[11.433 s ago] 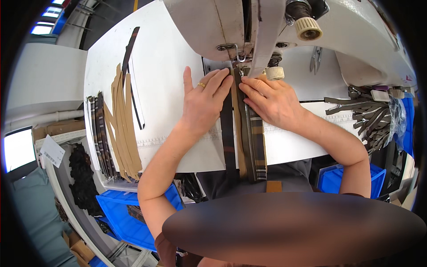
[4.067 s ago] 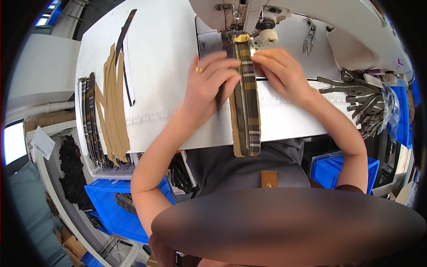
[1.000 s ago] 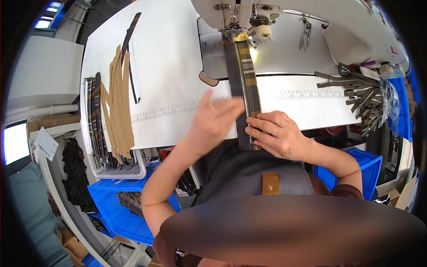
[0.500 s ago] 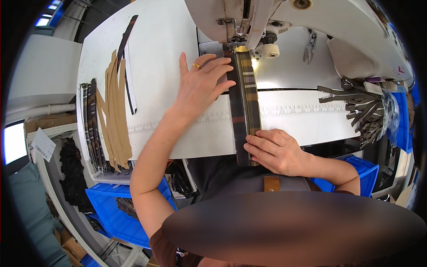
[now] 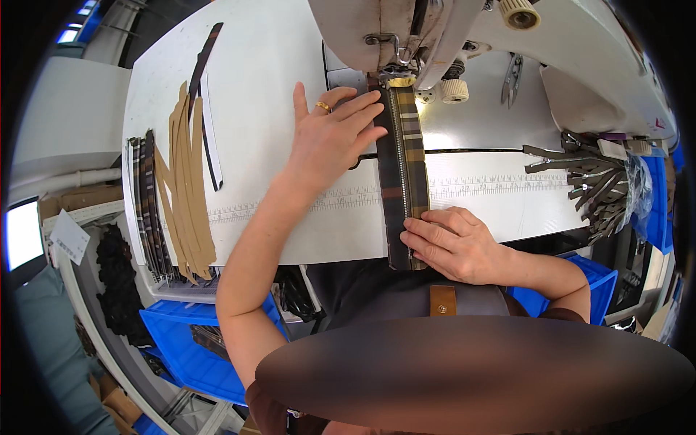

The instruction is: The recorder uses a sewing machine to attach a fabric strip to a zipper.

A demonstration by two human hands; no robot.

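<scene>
A zipper strip [image 5: 414, 167], with dark fabric along its left side and brown plaid along its right, runs from under the presser foot of a sewing machine [image 5: 397, 77] toward me. My left hand [image 5: 335, 134], a gold ring on one finger, is spread open, its fingertips lying on the dark edge just before the needle area. Down at the near end of the strip, my right hand [image 5: 460, 246] pinches the plaid edge between thumb and fingers, at the table's front edge. The strip's far end is hidden beneath the machine head.
Tan strips [image 5: 190, 196] and plaid strips [image 5: 148, 203] lie at the table's left. Dark zippers [image 5: 591, 174] are heaped at the right. Thread snips [image 5: 512, 80] lie behind the needle area. Blue bins [image 5: 196, 355] stand below the table. A printed ruler [image 5: 478, 185] crosses the white tabletop [image 5: 268, 87].
The view has shifted slightly, so the machine head appears a little farther right. Both hands keep nearly the same places on the zipper strip.
</scene>
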